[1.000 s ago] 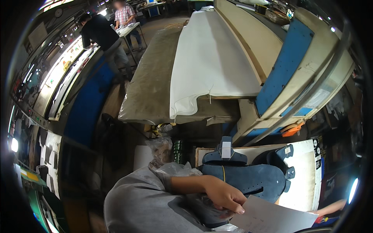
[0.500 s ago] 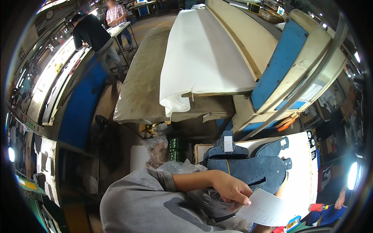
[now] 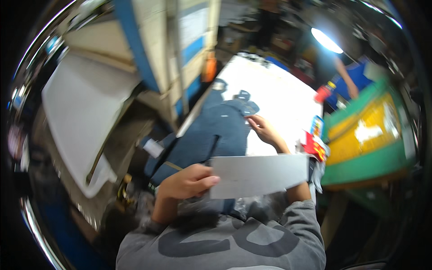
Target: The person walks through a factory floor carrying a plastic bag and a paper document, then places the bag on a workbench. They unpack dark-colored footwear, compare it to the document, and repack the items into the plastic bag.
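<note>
My left hand point(image 3: 189, 182) is shut on the left edge of a pale grey sheet of card point(image 3: 258, 175), held flat and level in front of my chest. The sheet hides part of my right forearm. My right hand point(image 3: 265, 130) reaches forward, fingers spread, and rests at the right edge of dark blue denim pieces point(image 3: 211, 135) that lie on a white table point(image 3: 283, 94). Several small dark cut parts point(image 3: 243, 95) lie at the far end of the denim. My grey sleeves fill the lower edge.
Beige and blue boards point(image 3: 157, 54) lean at the upper left beside a big white panel point(image 3: 85, 117). A green and yellow bin point(image 3: 369, 139) stands at the right. Red and blue small items point(image 3: 315, 139) sit at the table's edge. Another person point(image 3: 333, 72) works behind it.
The view has swung right, onto the table. The sheet in my left hand has come up level before my chest. My right hand has come into view on the denim.
</note>
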`<state>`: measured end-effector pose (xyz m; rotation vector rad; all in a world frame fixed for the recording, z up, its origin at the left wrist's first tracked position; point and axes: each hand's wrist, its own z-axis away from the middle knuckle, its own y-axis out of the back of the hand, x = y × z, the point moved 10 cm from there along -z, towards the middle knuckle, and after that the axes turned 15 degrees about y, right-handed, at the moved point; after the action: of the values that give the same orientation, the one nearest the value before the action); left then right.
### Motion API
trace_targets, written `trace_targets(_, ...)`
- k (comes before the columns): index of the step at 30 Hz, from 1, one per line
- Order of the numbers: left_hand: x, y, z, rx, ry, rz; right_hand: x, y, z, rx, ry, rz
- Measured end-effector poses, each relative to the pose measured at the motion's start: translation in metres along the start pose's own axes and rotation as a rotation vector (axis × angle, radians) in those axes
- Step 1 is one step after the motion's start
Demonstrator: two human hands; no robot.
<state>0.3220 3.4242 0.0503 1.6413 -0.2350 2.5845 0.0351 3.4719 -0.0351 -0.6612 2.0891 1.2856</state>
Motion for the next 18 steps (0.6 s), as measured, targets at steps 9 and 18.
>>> trace_targets(9,0.003,0.002,0.001,0.102,-0.02,0.052,-0.048,0.055,0.166,0.287,-0.49,-0.421)
trace_targets(18,0.005,0.001,0.003,0.131,-0.013,0.027,-0.099,0.142,0.28,0.652,-0.084,0.161)
